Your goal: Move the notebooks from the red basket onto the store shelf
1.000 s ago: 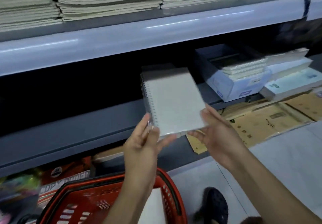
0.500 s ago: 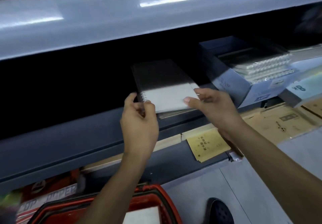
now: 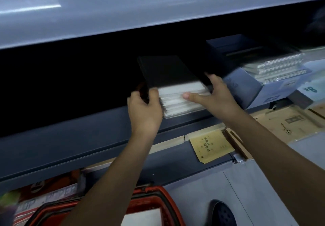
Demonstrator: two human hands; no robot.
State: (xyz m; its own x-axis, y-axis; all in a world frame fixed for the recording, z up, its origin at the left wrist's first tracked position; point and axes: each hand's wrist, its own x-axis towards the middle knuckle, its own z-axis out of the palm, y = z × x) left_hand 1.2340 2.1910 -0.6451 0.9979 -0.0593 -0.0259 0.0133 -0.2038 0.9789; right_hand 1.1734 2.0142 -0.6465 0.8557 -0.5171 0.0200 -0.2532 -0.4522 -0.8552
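A stack of notebooks [image 3: 182,100] is gripped at its near corners by the left hand [image 3: 144,109] and right hand [image 3: 216,97] and squared on the shelf [image 3: 84,137], above the red basket [image 3: 158,199].

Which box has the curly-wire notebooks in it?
Find the dark shelf under the pale shelf. The box sits on it, right of the hands. It is open-topped, pale blue, with white spiral notebooks stacked inside.
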